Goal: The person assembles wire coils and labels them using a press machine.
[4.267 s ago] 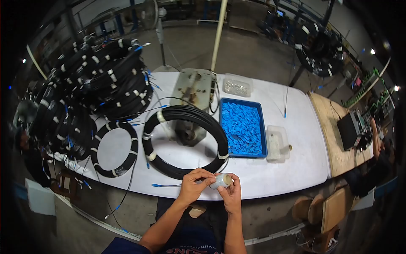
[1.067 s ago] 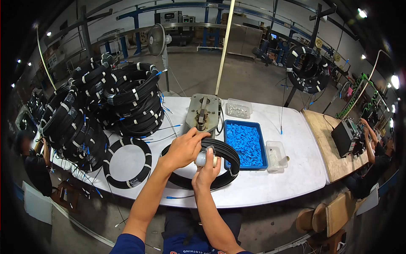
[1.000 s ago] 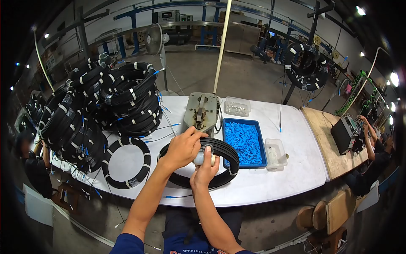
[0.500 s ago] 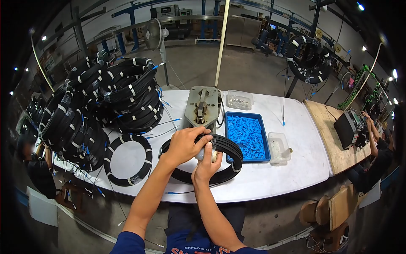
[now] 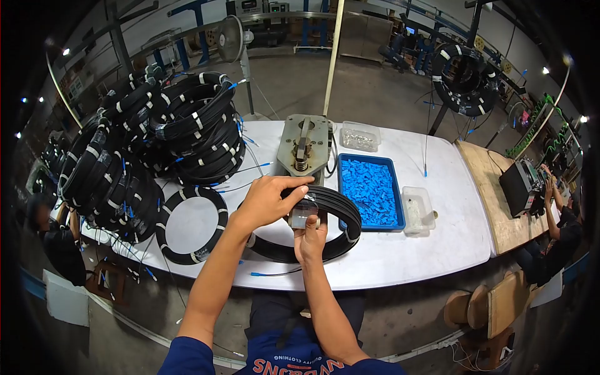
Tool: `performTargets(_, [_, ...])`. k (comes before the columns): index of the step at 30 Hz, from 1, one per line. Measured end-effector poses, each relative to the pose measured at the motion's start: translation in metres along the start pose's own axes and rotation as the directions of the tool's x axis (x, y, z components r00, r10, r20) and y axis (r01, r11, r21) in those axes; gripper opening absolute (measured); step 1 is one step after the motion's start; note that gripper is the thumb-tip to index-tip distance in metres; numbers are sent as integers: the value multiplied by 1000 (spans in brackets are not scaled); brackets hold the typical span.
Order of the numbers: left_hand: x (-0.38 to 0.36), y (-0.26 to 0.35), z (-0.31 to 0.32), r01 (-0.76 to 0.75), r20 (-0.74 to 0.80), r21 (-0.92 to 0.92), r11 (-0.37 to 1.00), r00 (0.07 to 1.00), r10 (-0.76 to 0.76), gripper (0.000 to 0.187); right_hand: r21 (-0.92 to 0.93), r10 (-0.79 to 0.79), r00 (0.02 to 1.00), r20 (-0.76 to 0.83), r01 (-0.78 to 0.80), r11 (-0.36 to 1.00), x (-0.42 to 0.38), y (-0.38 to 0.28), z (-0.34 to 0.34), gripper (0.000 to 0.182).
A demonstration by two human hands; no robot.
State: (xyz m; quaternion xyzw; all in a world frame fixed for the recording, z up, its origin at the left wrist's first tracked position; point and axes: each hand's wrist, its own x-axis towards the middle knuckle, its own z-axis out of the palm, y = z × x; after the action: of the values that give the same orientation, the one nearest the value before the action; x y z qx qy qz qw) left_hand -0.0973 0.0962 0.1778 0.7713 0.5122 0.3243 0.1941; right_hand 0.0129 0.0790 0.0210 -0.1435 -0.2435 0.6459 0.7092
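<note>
A coil of black cable (image 5: 347,215) stands tilted on the white table in front of me. My left hand (image 5: 270,201) is closed over its upper near side, fingers reaching right across the cable and thumb bent over it. Clear tape (image 5: 305,214) lies shiny over the bundle beneath that thumb. Below it, my right hand (image 5: 310,240) is closed with its thumb up around what looks like a roll of clear tape, mostly hidden by fingers and coil. A cable end with a blue connector (image 5: 257,274) rests near the table's front edge.
A metal press-like device (image 5: 304,147) stands behind the coil. Right of it are a blue tray (image 5: 403,215) of small blue parts and clear boxes (image 5: 417,212). Piled coils (image 5: 200,137) and a flat coil (image 5: 164,231) lie left. Co-workers (image 5: 565,228) sit at both sides.
My right hand has turned and dropped slightly, its thumb now lower on the clear tape. My left fingers have stretched further right over the coil. The whole view has shifted a little.
</note>
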Motion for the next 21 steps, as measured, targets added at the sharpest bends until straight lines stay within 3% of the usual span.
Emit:
performTargets(1, [2, -1, -5, 3, -5, 5, 1000, 1000, -3, 29, -23, 15, 999, 46, -14, 1000, 3, 5, -6, 64])
performTargets(3, [2, -3, -11, 17, 125, 113, 993, 992, -31, 31, -122, 15, 1000, 20, -13, 992, 6, 15, -23, 74])
performTargets(5, [0, -15, -3, -49, 101, 45, 998, 994, 45, 31, -355, -78, 996, 50, 90, 930, 9, 16, -36, 81])
performTargets(6, [-1, -17, 1, -74, 65, 19, 997, 995, 73, 31, -421, -35, 999, 37, 48, 906, 9, 10, -38, 86])
performTargets(7, [-2, -18, 4, -104, 28, -7, 995, 994, 104, 30, -424, -34, 999, 39, 48, 905, 8, 1, -41, 86])
performTargets(9, [-1, -16, 6, -103, 12, 5, 995, 995, 103, 29, -572, 113, 984, 134, -16, 820, 6, -16, -39, 82])
performTargets(11, [0, -12, 7, -94, 24, 67, 993, 995, 93, 28, -594, 93, 975, 203, 47, 803, 5, -28, -28, 73])
performTargets(13, [1, -7, 9, -74, 26, 31, 997, 997, 73, 27, -684, 52, 943, 328, 199, 702, 6, -37, -23, 66])
performTargets(14, [1, -9, 13, -99, -31, 35, 994, 994, 100, 26, -723, 158, 939, 306, 121, 680, 6, -42, -24, 64])
performTargets(15, [0, -10, 15, -125, -85, 43, 991, 988, 129, 26, -723, 161, 939, 305, 118, 680, 8, -43, -24, 64])
performTargets(17, [-1, -10, 13, -111, -74, 17, 994, 991, 112, 25, -793, 233, 942, 243, 55, 606, 13, -45, -26, 64])
performTargets(18, [1, -10, 13, -99, -69, -8, 995, 993, 98, 25, -753, 271, 946, 177, -47, 656, 18, -40, -34, 63])
performTargets(19, [2, -11, 14, -103, -68, -9, 995, 992, 102, 25, -754, 267, 947, 177, -44, 656, 27, -36, -43, 63])
performTargets(21, [0, -13, 14, -156, -104, -10, 988, 983, 154, 25, -871, 236, 937, 257, 119, 476, 45, -29, -53, 61])
